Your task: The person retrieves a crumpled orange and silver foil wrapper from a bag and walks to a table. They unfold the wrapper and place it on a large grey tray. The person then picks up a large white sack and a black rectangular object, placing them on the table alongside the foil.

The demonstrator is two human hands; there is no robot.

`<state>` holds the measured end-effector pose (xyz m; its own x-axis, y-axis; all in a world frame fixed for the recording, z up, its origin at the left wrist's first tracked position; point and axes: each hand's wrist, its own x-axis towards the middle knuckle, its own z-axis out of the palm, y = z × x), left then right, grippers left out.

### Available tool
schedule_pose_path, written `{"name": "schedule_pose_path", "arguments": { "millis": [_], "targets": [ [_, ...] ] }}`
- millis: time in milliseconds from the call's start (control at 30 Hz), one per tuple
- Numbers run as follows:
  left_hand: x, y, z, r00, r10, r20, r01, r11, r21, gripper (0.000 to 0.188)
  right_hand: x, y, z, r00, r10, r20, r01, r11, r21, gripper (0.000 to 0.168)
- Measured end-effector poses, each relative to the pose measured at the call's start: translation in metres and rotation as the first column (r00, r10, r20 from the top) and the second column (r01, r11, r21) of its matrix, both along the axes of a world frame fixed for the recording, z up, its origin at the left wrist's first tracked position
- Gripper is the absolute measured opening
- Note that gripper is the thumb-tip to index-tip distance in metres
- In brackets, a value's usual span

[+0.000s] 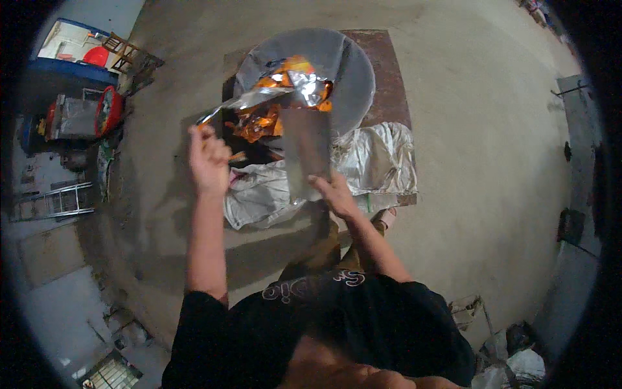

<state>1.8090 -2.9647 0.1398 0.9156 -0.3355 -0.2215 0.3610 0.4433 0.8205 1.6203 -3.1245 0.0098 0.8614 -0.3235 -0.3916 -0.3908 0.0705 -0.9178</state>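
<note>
My left hand (210,158) is raised, pinching the end of a shiny strip of plastic film (248,99) that stretches to a heap of orange and silver film (260,124). My right hand (335,194) grips the lower edge of a flat grey rectangular piece (307,146), blurred, its material unclear. The upper end of this piece overlaps the film heap. Behind lies a large round translucent plastic container or bag (352,73), with more crumpled film before it or inside; which one I cannot tell. A white woven sack (379,155) spreads out below and beside the grey piece.
A reddish-brown board or mat (391,87) lies under the container on the concrete floor (486,146). At the left stand a red-rimmed machine or drum (109,112), a wooden chair (119,48) and a metal ladder (65,200). Bags (525,364) lie at lower right.
</note>
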Motion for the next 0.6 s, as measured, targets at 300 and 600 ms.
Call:
{"name": "schedule_pose_path", "arguments": {
  "millis": [300, 600],
  "targets": [
    [0.000, 0.050, -0.053, 0.978, -0.210, 0.004, 0.135, 0.643, 0.754, 0.030, -0.043, -0.197, -0.008, 0.883, -0.413, -0.225, 0.422, 0.907, -0.011, 0.040],
    [0.038, 0.025, -0.140, 0.762, -0.501, 0.409, -0.326, 0.249, 0.912, 0.022, 0.015, -0.299, -0.127, 0.933, -0.194, -0.304, -0.261, 0.219, -0.940, 0.035]
  ]
}}
